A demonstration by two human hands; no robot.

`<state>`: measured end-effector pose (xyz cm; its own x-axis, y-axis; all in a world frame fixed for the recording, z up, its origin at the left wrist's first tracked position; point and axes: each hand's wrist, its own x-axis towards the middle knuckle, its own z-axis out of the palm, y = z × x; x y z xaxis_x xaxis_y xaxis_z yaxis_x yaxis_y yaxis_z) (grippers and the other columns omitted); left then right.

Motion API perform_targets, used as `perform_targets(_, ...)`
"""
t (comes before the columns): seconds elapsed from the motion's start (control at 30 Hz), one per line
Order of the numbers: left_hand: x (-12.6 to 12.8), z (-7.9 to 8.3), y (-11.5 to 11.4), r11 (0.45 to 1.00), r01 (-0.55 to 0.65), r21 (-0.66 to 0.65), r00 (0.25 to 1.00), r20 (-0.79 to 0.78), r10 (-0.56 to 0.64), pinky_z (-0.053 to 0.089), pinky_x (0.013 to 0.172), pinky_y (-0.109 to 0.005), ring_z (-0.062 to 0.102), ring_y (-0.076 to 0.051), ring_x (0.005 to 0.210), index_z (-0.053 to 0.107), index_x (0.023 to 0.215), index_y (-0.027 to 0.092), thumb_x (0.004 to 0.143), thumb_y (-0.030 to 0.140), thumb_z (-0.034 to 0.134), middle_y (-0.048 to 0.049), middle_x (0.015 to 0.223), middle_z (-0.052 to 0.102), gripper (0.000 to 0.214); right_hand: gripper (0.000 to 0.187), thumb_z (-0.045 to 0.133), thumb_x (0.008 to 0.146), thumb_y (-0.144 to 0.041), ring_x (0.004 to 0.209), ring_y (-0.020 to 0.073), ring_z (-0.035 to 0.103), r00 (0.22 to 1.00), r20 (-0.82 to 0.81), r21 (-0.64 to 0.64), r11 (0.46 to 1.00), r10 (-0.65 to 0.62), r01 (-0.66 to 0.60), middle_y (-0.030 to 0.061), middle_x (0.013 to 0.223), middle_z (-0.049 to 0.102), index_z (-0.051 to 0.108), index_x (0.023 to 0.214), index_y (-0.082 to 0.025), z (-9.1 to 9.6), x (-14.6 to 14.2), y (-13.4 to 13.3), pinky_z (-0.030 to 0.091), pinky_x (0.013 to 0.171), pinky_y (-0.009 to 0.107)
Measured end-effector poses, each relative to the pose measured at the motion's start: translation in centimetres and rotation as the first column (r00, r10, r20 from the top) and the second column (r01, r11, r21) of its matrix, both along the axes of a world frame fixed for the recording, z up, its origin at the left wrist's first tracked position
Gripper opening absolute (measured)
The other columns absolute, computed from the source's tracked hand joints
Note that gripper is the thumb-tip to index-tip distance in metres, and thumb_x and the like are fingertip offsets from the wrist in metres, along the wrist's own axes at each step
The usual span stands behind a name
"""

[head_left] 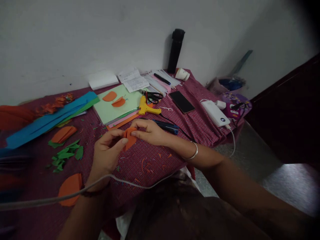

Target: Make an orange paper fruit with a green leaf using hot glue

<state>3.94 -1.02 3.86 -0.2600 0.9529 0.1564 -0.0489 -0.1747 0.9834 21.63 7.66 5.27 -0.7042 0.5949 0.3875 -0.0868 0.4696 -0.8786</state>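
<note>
Between my two hands, above the cloth-covered table, is a folded orange paper piece [130, 141]. My left hand [107, 150] pinches its left edge between thumb and fingers. On the other side, my right hand [150, 132] grips the upper right edge with thumb and forefinger. Left of my hands lie a stack of orange paper pieces [64, 134], green paper leaves [66, 154] and an orange paper half-circle [71, 188] beside my left forearm. More orange paper pieces [118, 102] rest on a pale green paper stack [102, 108] beyond my hands.
A yellow glue gun [147, 107], black scissors [153, 96] and a phone [181, 102] lie beyond my hands. A white power bank [215, 113] is on the right, a black bottle [175, 51] at the back. A pale cable [140, 186] crosses over my left wrist. Blue paper strips [55, 117] lie left.
</note>
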Motion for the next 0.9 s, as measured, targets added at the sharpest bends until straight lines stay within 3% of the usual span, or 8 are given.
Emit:
perform_targets(0.2,0.8,0.5,0.1,0.997,0.034,-0.062,0.994,0.11,-0.027,0.05,0.067,-0.023,0.061,-0.012,0.068,0.077,0.08,0.019,0.062,0.033,0.092,0.0003,0.075,0.071,0.027,0.03,0.058,0.094,-0.041,0.071,0.0112,0.044,0.998,0.024,0.002,0.998,-0.063,0.063,-0.0021,0.075,0.048,0.049,0.077,-0.018,-0.2,-0.1,-0.5,0.038,0.067,0.026)
perform_targets(0.3,1.3,0.7,0.2,0.996,0.024,-0.085,0.978,0.209,-0.005,0.05,0.069,-0.022,0.061,-0.01,0.069,0.076,0.076,0.019,0.058,0.031,0.094,0.0012,0.074,0.071,0.028,0.022,0.059,0.094,-0.038,0.076,0.0117,0.049,0.996,-0.004,0.02,0.996,-0.084,0.084,-0.0004,0.084,0.055,0.057,0.094,-0.016,-0.1,-0.1,-0.8,0.042,0.071,0.026)
perform_targets(0.37,1.5,0.8,0.3,0.994,0.044,-0.101,0.965,0.261,-0.016,0.051,0.071,-0.022,0.063,-0.011,0.072,0.076,0.075,0.019,0.057,0.031,0.095,0.0008,0.076,0.072,0.029,0.024,0.059,0.094,-0.033,0.081,0.0124,0.053,0.996,-0.025,0.049,0.995,-0.087,0.089,0.0012,0.092,0.06,0.059,0.111,-0.016,0.0,-0.1,-1.0,0.045,0.076,0.026)
perform_targets(0.43,1.5,0.8,0.3,0.99,0.077,-0.116,0.953,0.299,-0.039,0.052,0.073,-0.022,0.065,-0.012,0.075,0.077,0.076,0.018,0.057,0.032,0.096,0.0002,0.079,0.073,0.03,0.026,0.058,0.093,-0.029,0.089,0.0138,0.057,0.997,-0.049,0.097,0.993,-0.068,0.072,0.0034,0.1,0.064,0.06,0.116,-0.017,0.1,-0.1,-1.0,0.047,0.082,0.028)
perform_targets(0.53,1.3,0.6,0.4,0.984,0.124,-0.131,0.929,0.364,-0.069,0.053,0.073,-0.021,0.065,-0.011,0.074,0.076,0.077,0.018,0.056,0.032,0.097,0.0011,0.079,0.072,0.032,0.015,0.06,0.094,-0.027,0.095,0.0151,0.061,0.996,-0.09,0.152,0.988,-0.019,0.033,0.0048,0.102,0.067,0.062,0.104,-0.017,0.1,0.0,-0.9,0.048,0.088,0.03)
perform_targets(0.7,1.4,0.0,0.2,0.939,0.3,-0.169,0.842,0.51,-0.177,0.054,0.064,-0.021,0.066,-0.011,0.068,0.076,0.086,0.019,0.064,0.041,0.094,0.001,0.079,0.073,0.036,0.013,0.058,0.097,-0.03,0.086,0.0135,0.059,0.993,-0.118,0.209,0.977,-0.007,0.032,0.0035,0.095,0.066,0.06,0.094,-0.018,-0.4,0.0,-0.6,0.048,0.082,0.029)
perform_targets(0.8,2.1,0.0,-0.1,0.893,0.414,-0.179,0.794,0.551,-0.257,0.06,0.068,-0.027,0.071,-0.017,0.076,0.077,0.094,0.02,0.073,0.055,0.086,-0.0036,0.089,0.076,0.042,0.013,0.057,0.099,-0.029,0.092,0.0149,0.059,0.99,-0.144,0.275,0.961,0.004,0.036,0.0041,0.095,0.065,0.059,0.092,-0.019,-0.6,0.0,-0.4,0.049,0.088,0.033)
perform_targets(0.9,2.8,0.2,-0.5,0.845,0.503,-0.181,0.76,0.559,-0.332,0.063,0.071,-0.034,0.073,-0.021,0.076,0.077,0.096,0.019,0.072,0.065,0.081,-0.0075,0.09,0.077,0.052,0.012,0.058,0.099,-0.027,0.101,0.0167,0.058,0.992,-0.123,0.315,0.948,-0.006,0.045,0.0057,0.101,0.064,0.061,0.091,-0.019,-0.7,-0.1,-0.3,0.049,0.093,0.036)
